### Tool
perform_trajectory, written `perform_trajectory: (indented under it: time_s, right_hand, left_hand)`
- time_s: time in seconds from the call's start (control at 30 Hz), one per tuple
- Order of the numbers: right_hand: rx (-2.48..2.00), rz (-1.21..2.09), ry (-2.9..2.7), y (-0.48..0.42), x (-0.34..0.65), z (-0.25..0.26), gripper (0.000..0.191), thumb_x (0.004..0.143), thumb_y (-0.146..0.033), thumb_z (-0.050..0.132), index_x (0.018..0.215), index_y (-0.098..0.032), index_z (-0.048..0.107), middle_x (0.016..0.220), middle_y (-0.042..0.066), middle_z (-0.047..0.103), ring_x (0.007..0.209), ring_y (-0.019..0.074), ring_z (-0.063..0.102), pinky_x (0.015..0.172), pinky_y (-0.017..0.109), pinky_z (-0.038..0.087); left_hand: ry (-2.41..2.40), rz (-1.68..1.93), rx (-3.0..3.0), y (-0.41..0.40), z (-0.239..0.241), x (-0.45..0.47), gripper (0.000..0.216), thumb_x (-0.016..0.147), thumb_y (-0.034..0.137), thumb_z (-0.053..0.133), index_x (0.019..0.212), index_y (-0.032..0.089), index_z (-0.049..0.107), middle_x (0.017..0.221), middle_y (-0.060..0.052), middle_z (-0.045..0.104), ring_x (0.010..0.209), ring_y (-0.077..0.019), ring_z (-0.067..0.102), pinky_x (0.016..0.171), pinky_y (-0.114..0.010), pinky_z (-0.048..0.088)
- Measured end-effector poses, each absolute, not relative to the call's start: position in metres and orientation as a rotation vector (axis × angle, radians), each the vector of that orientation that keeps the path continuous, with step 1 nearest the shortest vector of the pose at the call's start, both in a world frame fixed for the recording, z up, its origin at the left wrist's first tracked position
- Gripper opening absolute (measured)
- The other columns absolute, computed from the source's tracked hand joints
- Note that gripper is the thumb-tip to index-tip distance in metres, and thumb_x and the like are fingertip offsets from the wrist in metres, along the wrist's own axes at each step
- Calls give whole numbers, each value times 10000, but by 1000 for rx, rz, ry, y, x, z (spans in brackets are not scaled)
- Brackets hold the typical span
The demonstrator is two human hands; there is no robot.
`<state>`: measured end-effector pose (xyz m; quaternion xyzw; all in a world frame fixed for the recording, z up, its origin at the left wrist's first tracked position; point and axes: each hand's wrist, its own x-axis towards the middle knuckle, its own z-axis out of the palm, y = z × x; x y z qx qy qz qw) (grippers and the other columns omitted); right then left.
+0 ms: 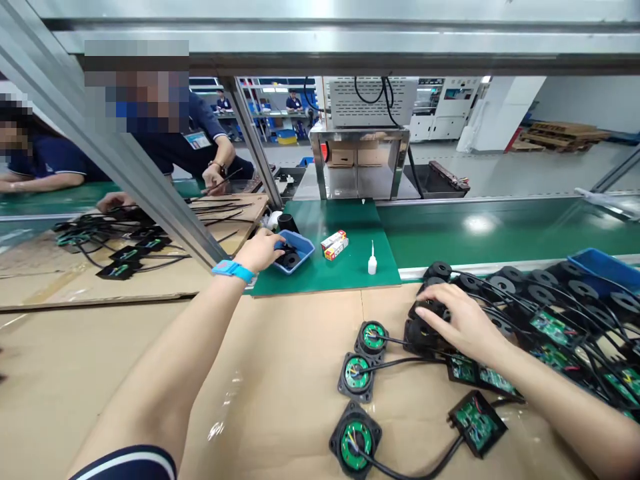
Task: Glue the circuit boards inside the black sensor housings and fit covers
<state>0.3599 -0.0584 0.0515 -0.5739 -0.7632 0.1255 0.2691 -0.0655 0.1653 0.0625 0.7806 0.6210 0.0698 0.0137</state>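
Observation:
My left hand [261,250], with a blue wristband [233,269], reaches over the left rim of a small blue bin [303,245]. Its fingers are closed on a black ring [281,247], only partly visible, among other black rings [290,259]. Over on the right, my right hand [457,319] lies on a black round housing [425,330], thumb and fingers apart; its palm hides part of it. Left of that hand, three square black housings with round green circuit boards [357,371] lie in a column, cables attached. A boxed green circuit board [477,423] lies nearest me.
A small dropper bottle [372,265] and small printed boxes [335,245] stand on a green mat [345,277]. Cabled housings crowd the right side beside another blue bin [607,270]. A metal post [150,173] slants at left; a co-worker [200,143] handles cables beyond it.

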Motion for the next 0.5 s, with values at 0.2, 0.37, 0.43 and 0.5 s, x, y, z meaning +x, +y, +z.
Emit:
perform_trajectory:
  time_s: [0.2, 0.37, 0.43, 0.5]
  right_hand:
    - [-1687, 521, -1978, 52, 339, 35, 299, 892, -342, 710, 1149, -194, 669, 1107, 97, 705, 910, 203, 696, 854, 364, 569]
    - [-1783, 617, -1900, 98, 320, 13, 581, 827, -377, 824, 1306, -149, 588, 1156, 118, 689, 868, 179, 679, 836, 358, 574]
    - [-1797, 655, -1897, 107, 313, 7, 597, 847, -396, 820, 1330, -147, 574, 1185, 111, 680, 904, 186, 681, 855, 377, 582]
    - [-1799, 688, -1910, 111, 307, 2, 506, 913, -401, 763, 1323, -163, 585, 1217, 96, 671, 963, 198, 682, 880, 402, 592]
  left_hand:
    - [1954, -110, 2476, 201, 49, -60, 408, 988, 385, 669, 1335, 184, 599, 1345, -110, 625, 1155, -256, 656, 969, -479, 587]
    - [1952, -260, 2489, 209, 44, -63, 418, 988, 392, 668, 1342, 183, 591, 1346, -111, 621, 1148, -255, 657, 960, -476, 590]
    - [1947, -313, 2480, 212, 41, -63, 416, 986, 395, 669, 1335, 180, 595, 1341, -111, 624, 1146, -255, 658, 960, -477, 590]
    - [1928, -350, 2476, 215, 38, -62, 412, 988, 396, 667, 1335, 184, 598, 1349, -111, 622, 1157, -257, 654, 971, -481, 586]
